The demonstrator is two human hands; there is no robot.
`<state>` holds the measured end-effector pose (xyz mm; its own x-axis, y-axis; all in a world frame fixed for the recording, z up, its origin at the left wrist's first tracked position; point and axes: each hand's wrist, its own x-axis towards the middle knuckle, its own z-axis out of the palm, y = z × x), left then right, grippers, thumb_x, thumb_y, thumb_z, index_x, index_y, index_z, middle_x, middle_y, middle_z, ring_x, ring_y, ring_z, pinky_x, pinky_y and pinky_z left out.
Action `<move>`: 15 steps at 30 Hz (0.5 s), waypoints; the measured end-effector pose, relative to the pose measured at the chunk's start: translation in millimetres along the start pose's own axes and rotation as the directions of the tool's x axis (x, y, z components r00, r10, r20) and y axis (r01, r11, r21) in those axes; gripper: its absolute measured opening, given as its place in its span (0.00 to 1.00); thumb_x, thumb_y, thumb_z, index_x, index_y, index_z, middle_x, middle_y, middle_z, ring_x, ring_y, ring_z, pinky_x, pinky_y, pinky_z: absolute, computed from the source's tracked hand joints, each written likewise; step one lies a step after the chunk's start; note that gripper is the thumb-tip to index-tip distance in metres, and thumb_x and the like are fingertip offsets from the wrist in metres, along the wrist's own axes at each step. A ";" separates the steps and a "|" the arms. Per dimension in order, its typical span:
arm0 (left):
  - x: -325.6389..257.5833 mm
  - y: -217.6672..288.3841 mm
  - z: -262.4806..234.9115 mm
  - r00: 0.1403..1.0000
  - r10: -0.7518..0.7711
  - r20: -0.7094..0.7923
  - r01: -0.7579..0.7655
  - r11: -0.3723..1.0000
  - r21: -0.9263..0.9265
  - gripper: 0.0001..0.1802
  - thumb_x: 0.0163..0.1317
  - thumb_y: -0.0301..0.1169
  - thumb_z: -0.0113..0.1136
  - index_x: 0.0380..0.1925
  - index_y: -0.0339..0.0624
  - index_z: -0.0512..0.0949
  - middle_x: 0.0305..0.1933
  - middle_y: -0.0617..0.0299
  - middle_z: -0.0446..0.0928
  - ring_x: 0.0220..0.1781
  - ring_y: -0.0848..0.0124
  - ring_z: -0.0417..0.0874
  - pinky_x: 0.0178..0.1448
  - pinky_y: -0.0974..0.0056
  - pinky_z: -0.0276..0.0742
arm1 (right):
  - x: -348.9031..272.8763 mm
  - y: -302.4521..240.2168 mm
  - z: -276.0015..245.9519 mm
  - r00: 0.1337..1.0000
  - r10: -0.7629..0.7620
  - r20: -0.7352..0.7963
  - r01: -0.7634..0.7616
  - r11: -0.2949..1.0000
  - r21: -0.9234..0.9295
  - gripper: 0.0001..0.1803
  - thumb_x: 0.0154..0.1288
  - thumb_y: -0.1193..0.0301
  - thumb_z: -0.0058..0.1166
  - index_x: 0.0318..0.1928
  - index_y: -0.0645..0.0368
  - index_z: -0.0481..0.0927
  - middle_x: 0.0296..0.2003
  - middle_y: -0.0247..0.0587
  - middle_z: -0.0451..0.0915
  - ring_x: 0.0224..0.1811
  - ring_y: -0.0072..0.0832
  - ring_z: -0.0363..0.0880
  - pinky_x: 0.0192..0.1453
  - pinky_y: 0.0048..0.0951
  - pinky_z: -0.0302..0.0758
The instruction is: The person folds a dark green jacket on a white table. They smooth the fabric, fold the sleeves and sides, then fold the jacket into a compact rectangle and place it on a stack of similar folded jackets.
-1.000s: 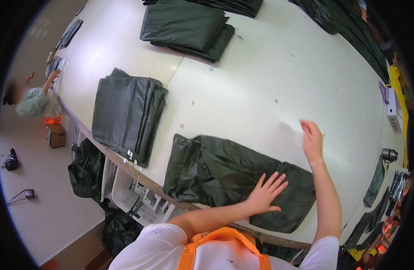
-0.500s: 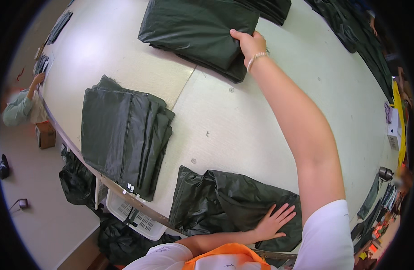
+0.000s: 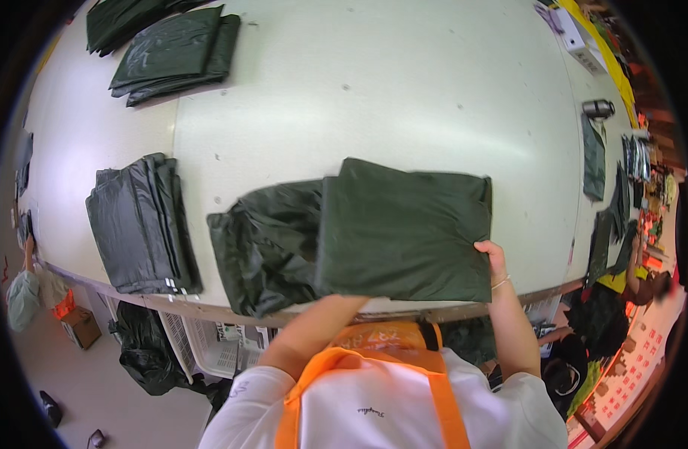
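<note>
My right hand (image 3: pixel 495 262) grips the right edge of a folded dark green garment (image 3: pixel 411 232), thumb on top and fingers underneath. The fabric looks smooth and slightly shiny. This folded piece covers the right part of another dark green garment (image 3: pixel 273 236), which lies rumpled along the table's near edge. My left forearm (image 3: pixel 306 329) reaches to the folded piece's lower edge; the left hand's fingers are hidden beneath it. Left of these lies a stack of folded dark green garments (image 3: pixel 138 228) with small white tags at its near corner.
More folded green garments (image 3: pixel 175 56) lie at the far left of the white table (image 3: pixel 344 120). White plastic baskets (image 3: pixel 217 344) stand below the near edge. A metal flask (image 3: pixel 598 109) and a white box (image 3: pixel 580 41) are at the right. Other people are at both sides.
My right hand has come back from the far stack with a folded garment, now over the near one. The left hand, spread flat on the near garment before, is now hidden. The view has turned right.
</note>
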<state>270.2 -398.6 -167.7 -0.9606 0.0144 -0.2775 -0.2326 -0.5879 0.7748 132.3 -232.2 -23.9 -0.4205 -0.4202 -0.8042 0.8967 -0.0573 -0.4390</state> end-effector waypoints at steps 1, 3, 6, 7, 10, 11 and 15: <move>-4.8 0.5 7.1 0.999 -0.027 0.034 0.027 0.999 0.018 0.31 0.61 0.49 0.52 0.61 0.47 0.67 0.66 0.52 0.63 0.67 0.58 0.62 0.70 0.56 0.55 | -15.2 -6.7 -19.0 0.995 0.063 -0.082 -0.064 0.998 -0.010 0.21 0.59 0.69 0.52 0.49 0.71 0.73 0.46 0.51 0.78 0.49 0.37 0.78 0.55 0.36 0.75; -10.1 11.6 12.8 0.995 0.010 0.102 -0.047 0.930 0.364 0.31 0.61 0.49 0.52 0.62 0.47 0.66 0.67 0.52 0.61 0.69 0.58 0.59 0.71 0.53 0.52 | -21.4 -12.3 -38.3 0.979 -0.152 -0.139 0.102 0.944 -0.315 0.18 0.60 0.70 0.55 0.47 0.70 0.73 0.44 0.48 0.79 0.47 0.31 0.78 0.52 0.31 0.75; -20.2 56.5 15.4 0.973 0.098 0.211 -0.231 0.292 0.928 0.33 0.61 0.49 0.51 0.63 0.46 0.65 0.69 0.52 0.59 0.71 0.58 0.55 0.72 0.50 0.47 | -4.7 -8.4 -59.5 0.913 -0.387 -0.128 0.256 0.790 -0.557 0.14 0.62 0.72 0.57 0.44 0.69 0.73 0.41 0.44 0.79 0.43 0.24 0.77 0.47 0.26 0.74; -27.4 75.2 14.8 0.973 0.097 0.211 -0.212 0.000 0.977 0.33 0.61 0.49 0.51 0.63 0.46 0.64 0.69 0.52 0.58 0.72 0.58 0.54 0.72 0.48 0.46 | 3.0 -1.5 -67.9 0.889 -0.443 -0.115 0.294 0.746 -0.598 0.13 0.62 0.72 0.57 0.43 0.68 0.73 0.39 0.43 0.80 0.41 0.22 0.76 0.46 0.24 0.73; -59.6 119.7 7.6 0.970 0.244 0.025 0.100 -0.489 0.866 0.34 0.61 0.49 0.51 0.64 0.45 0.62 0.71 0.52 0.55 0.74 0.58 0.50 0.73 0.45 0.41 | 10.3 9.9 -79.7 0.790 -0.580 -0.199 0.367 0.708 -0.603 0.13 0.62 0.71 0.57 0.42 0.68 0.73 0.36 0.39 0.80 0.37 0.20 0.75 0.42 0.22 0.72; -69.3 126.3 -2.1 0.929 0.366 -0.052 0.230 -0.464 0.855 0.35 0.61 0.51 0.51 0.65 0.45 0.62 0.72 0.53 0.55 0.74 0.57 0.49 0.73 0.42 0.39 | 11.6 11.9 -83.0 0.750 -0.622 -0.227 0.390 0.693 -0.607 0.14 0.62 0.69 0.58 0.42 0.67 0.73 0.33 0.41 0.80 0.34 0.22 0.76 0.42 0.24 0.73; -97.2 130.8 -65.6 0.727 0.633 -0.266 0.507 -0.234 0.830 0.35 0.63 0.50 0.50 0.67 0.48 0.59 0.72 0.57 0.54 0.75 0.60 0.49 0.73 0.42 0.37 | 2.2 -2.8 -79.9 0.706 -0.704 -0.082 0.095 0.209 -0.973 0.22 0.62 0.62 0.57 0.49 0.67 0.72 0.41 0.53 0.79 0.43 0.44 0.77 0.49 0.37 0.73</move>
<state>343.2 -530.0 -76.6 -0.8053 -0.5766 0.1379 -0.5584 0.8159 0.1499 117.8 -160.7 -56.4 -0.9390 -0.1821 -0.2917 0.0126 0.8295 -0.5583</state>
